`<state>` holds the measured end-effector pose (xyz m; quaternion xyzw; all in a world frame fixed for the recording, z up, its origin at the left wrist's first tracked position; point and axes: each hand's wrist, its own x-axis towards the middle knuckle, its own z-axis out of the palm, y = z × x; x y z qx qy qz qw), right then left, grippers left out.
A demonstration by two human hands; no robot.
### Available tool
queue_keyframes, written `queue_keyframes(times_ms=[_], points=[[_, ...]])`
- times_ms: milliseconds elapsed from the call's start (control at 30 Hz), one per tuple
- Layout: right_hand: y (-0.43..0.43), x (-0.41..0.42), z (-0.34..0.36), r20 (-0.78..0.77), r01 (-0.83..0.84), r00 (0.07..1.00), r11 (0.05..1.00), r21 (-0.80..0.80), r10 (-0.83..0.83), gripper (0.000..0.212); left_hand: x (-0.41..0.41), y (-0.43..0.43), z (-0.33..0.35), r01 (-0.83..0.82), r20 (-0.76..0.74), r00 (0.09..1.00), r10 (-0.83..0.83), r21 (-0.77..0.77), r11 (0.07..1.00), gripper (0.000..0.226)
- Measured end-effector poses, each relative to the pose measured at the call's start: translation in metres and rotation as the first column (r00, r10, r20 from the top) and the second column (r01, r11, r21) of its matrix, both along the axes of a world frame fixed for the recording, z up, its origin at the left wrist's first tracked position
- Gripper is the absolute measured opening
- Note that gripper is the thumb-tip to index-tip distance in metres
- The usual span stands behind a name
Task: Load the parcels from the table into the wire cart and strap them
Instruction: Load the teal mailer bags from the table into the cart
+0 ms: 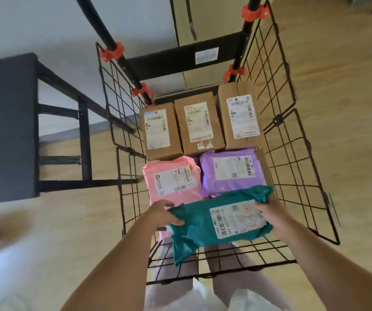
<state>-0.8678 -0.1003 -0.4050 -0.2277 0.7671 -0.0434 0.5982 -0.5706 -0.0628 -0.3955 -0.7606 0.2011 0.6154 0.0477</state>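
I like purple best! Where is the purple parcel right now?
In the head view, the purple parcel lies inside the wire cart, right of the pink parcel, beyond the teal parcel.

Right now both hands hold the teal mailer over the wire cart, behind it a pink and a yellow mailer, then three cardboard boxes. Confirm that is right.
Not quite: beside the pink mailer lies a purple mailer, not a yellow one, as the head view shows. The rest stands: the left hand and right hand hold the teal mailer over the wire cart, with three cardboard boxes beyond.
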Motion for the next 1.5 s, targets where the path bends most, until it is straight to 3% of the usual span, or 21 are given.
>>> queue_keyframes(times_ms=[33,100,267,433,500,533,600,667,733,767,867,933,1233,1500], points=[[0.0,0.0,-0.003,0.003,-0.023,1.0,1.0,0.009,0.023,0.005,-0.004,0.006,-0.005,-0.113,0.024,0.993,0.113,-0.023,0.993,0.075],[-0.001,0.001,-0.01,0.003,-0.047,0.999,0.999,0.004,0.047,0.019,-0.013,0.014,-0.018,-0.184,0.161,0.967,0.198,-0.097,0.978,0.071],[0.006,0.002,-0.034,-0.153,-0.244,0.958,0.97,0.003,0.242,0.026,-0.02,0.033,-0.042,-0.204,0.362,0.895,0.262,-0.19,0.96,0.048],[0.009,0.006,-0.047,-0.3,-0.435,0.845,0.895,0.095,0.442,0.039,-0.026,0.038,-0.046,-0.176,0.485,0.837,0.254,-0.202,0.964,0.044],[0.01,0.009,-0.045,-0.367,-0.486,0.801,0.871,0.064,0.474,0.053,-0.03,0.039,-0.041,-0.035,0.549,0.822,0.153,-0.22,0.975,0.052],[0.011,0.01,-0.043,-0.412,-0.492,0.789,0.87,0.02,0.456,0.062,-0.033,0.04,-0.037,0.12,0.608,0.793,0.046,-0.23,0.966,0.057],[0.013,0.013,-0.032,-0.538,-0.539,0.74,0.835,-0.114,0.404,0.066,-0.04,0.042,-0.029,0.508,0.722,0.669,-0.177,-0.271,0.817,0.056],[0.013,0.018,-0.021,-0.689,-0.735,0.593,0.629,-0.253,0.416,0.05,-0.049,0.042,-0.025,0.703,0.722,0.625,-0.295,-0.357,0.616,0.047],[0.01,0.028,-0.013,-0.759,-0.912,0.401,0.302,-0.278,0.514,0.034,-0.058,0.04,-0.026,0.695,0.588,0.697,-0.41,-0.414,0.588,0.05],[0.01,0.035,-0.01,-0.716,-0.943,0.33,0.177,-0.282,0.616,0.028,-0.063,0.04,-0.028,0.688,0.51,0.717,-0.476,-0.41,0.599,0.055],[0.015,0.058,-0.013,-0.411,-0.983,0.081,0.006,-0.181,0.908,0.029,-0.072,0.041,-0.04,0.771,0.437,0.636,-0.636,-0.325,0.547,0.074],[0.018,0.068,-0.021,-0.325,-0.994,-0.056,-0.082,-0.066,0.944,0.043,-0.073,0.042,-0.046,0.803,0.448,0.593,-0.669,-0.278,0.526,0.079],[0.023,0.076,-0.044,-0.335,-0.998,-0.058,-0.049,0.035,0.94,0.053,-0.076,0.038,-0.061,0.823,0.452,0.563,-0.692,-0.234,0.517,0.082],[0.004,0.076,-0.019,-0.364,-0.997,-0.073,-0.075,0.009,0.929,0.019,-0.076,0.028,-0.031,0.83,0.451,0.545,-0.707,-0.168,0.532,0.072]])
